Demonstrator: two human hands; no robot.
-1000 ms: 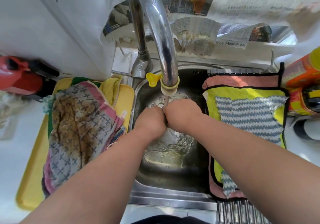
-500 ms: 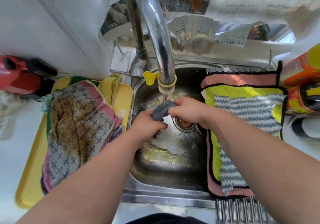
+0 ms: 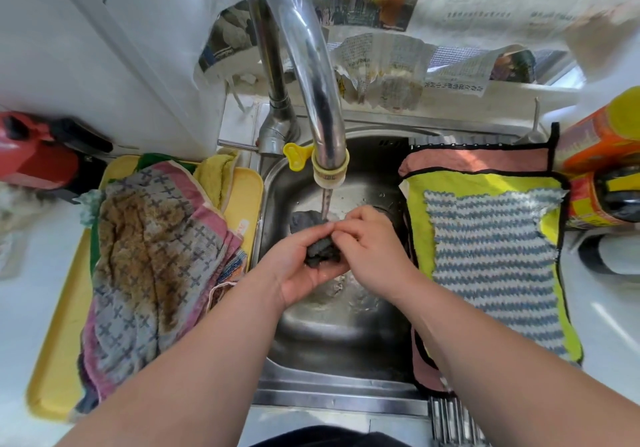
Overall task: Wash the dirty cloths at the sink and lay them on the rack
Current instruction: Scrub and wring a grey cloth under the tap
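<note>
Both forearms are reaching in from the near edge and meeting over the sink (image 3: pixel 346 349). The left hand (image 3: pixel 301 273) is lying palm up, its grip cupping and curling round a dark grey cloth (image 3: pixel 320 252). The right hand (image 3: pixel 372 238) is facing palm down on the other side, its grip pinching the same wad with the fingertips. The cloth is sitting bunched between them, its far end poking out under the thin stream running from the tap (image 3: pixel 322 107).

The left forearm is passing just beside the stained checked cloth (image 3: pixel 149 266) heaped on the yellow tray (image 3: pixel 52 360). The right forearm is crossing the basin's right rim, over the edge of the pink cloth (image 3: pixel 474 161) hanging there. Bare steel is showing below the hands.

On the right, a striped cloth (image 3: pixel 491 273) is lying on a yellow cloth (image 3: pixel 478 181), with rack bars (image 3: pixel 453 422) showing at the near end. The white desk (image 3: pixel 616 335) is carrying all this, and newspaper (image 3: pixel 381 65) is hanging behind the tap.
</note>
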